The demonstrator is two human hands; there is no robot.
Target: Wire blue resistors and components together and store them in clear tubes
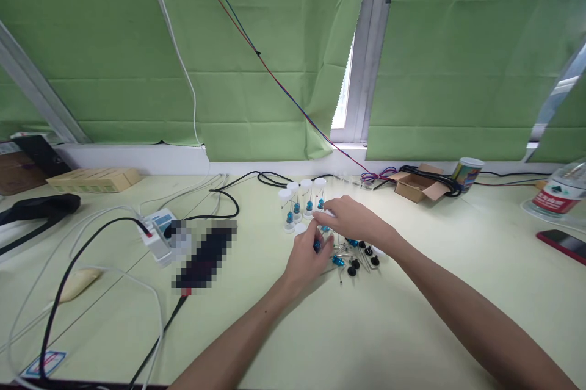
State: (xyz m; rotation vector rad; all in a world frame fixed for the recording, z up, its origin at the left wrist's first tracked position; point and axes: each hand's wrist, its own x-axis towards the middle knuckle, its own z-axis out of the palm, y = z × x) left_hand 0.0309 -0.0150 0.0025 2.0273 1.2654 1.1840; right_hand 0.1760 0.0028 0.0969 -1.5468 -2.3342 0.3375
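Close together at mid-table, both my hands work on one small clear vial (325, 233) with blue inside, mostly hidden by fingers. My left hand (306, 256) is closed around its lower part. Above it, the fingers of my right hand (347, 215) are pinched on a white cap (328, 213) at the vial's top. Just behind stand several capped clear vials (289, 210), each with a blue part and thin wire inside. A loose white cap (300, 228) lies beside the left hand. Right of it are scattered blue parts (337, 260), black knobs (352, 271) and metal pins.
A power strip (161, 237), white and black cables and a pixelated dark phone-like object (208, 256) lie to the left. At the back right are an open cardboard box (414, 188), a colourful can (467, 173) and a large bottle (561, 195); a red-edged phone (563, 245) lies at far right.
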